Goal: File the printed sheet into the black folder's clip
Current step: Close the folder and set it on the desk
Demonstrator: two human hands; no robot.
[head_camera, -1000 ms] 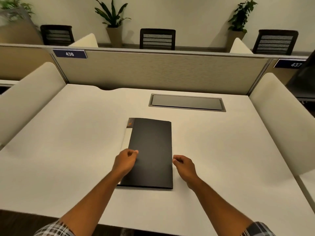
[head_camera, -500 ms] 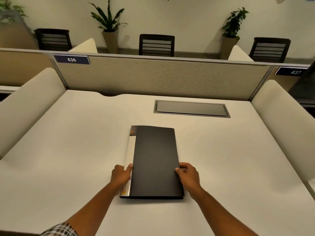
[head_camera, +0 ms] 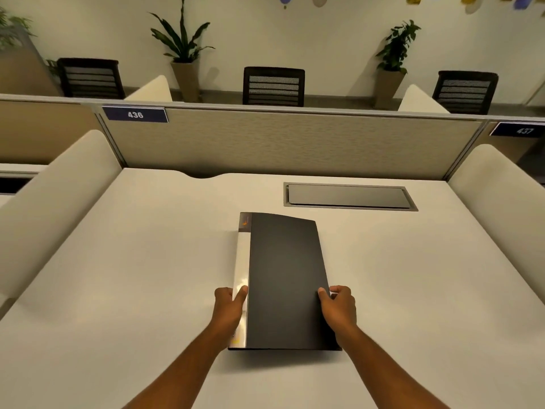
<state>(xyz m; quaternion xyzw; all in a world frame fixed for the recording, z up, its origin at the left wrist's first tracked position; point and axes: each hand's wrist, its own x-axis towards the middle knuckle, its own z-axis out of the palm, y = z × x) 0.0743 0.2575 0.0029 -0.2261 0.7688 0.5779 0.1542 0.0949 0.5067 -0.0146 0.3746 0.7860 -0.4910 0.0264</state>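
Black folder (head_camera: 284, 278) closed, contents hidden

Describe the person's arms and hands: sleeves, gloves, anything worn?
Both hands are bare: no gloves, rings or watch show on the left hand or the right hand. The forearms are bare to the bottom of the frame; no sleeve shows in this view. No cables or markings.

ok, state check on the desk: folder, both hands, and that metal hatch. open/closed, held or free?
black folder: closed, flat on the desk, far right corner of the cover bowed up slightly
left hand: gripping the folder's spine edge
right hand: gripping the folder's right edge
cable hatch: lid closed
printed sheet: not visible
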